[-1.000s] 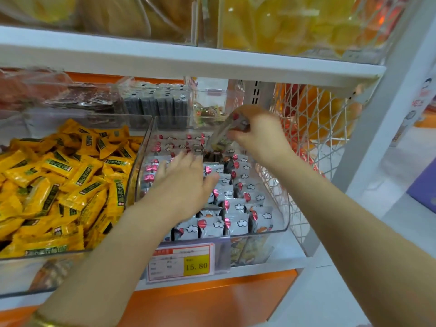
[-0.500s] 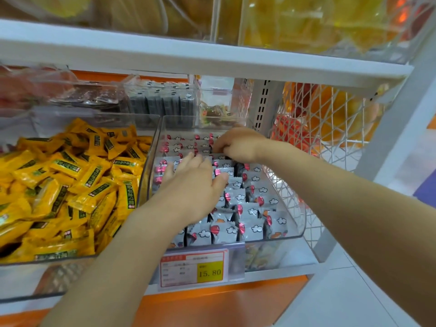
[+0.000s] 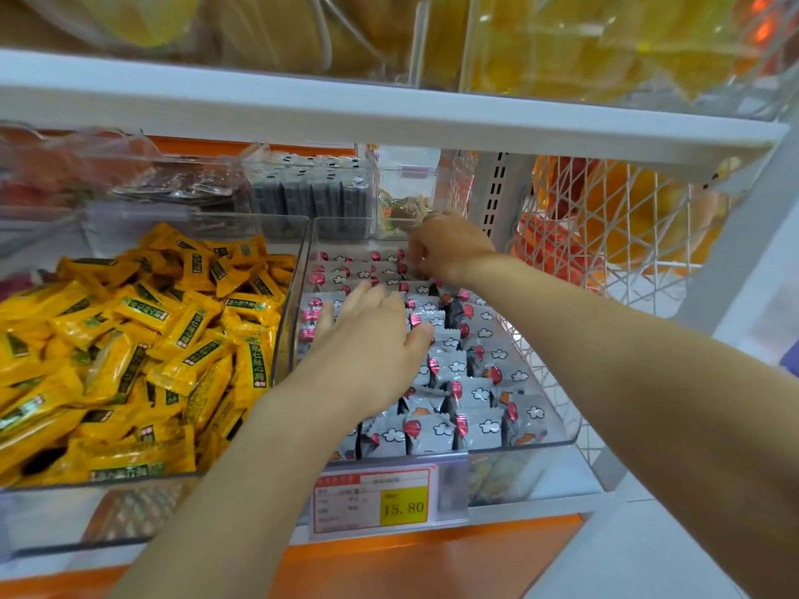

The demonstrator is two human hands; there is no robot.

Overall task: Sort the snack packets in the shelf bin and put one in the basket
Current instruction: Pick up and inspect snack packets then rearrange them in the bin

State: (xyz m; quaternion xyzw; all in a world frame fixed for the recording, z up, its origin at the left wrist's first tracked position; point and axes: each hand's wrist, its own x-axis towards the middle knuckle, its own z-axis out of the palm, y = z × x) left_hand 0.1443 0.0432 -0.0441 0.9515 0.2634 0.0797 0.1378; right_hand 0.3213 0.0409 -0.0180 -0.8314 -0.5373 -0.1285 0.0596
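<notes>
The grey snack packets (image 3: 484, 395), printed with white clouds and red balloons, are packed upright in rows inside a clear shelf bin (image 3: 557, 438). The bin is set on the lower shelf (image 3: 599, 497), behind a price tag (image 3: 389, 499) marked 15.80.

The left hand (image 3: 372, 339) is laid palm down on the packets in the left and middle part of the bin. Its fingers (image 3: 363, 296) are held straight and slightly spread on the packet tops, and nothing is gripped by them. The thumb is rested against a packet in a middle row.

The right hand (image 3: 449, 248) is reached to the rear of the same bin, with its back turned toward the camera. Its fingers (image 3: 417, 255) are curled down onto the rearmost rows of packets. The fingertips are hidden by the hand itself, so it cannot be told whether a packet is pinched. The two hands are seen apart, the right beyond the left.

Just to the left, a second clear bin (image 3: 65, 520) is heaped with yellow packets (image 3: 151, 339) bearing green labels, and its wall is set against the first bin's wall. Behind both, smaller clear boxes are seen, one filled with dark packets (image 3: 315, 201). To the right of the shelf upright, a white wire rack (image 3: 605, 252) holding orange goods is hung. Above, the upper shelf (image 3: 389, 118) carries clear bins of blurred yellow items.
</notes>
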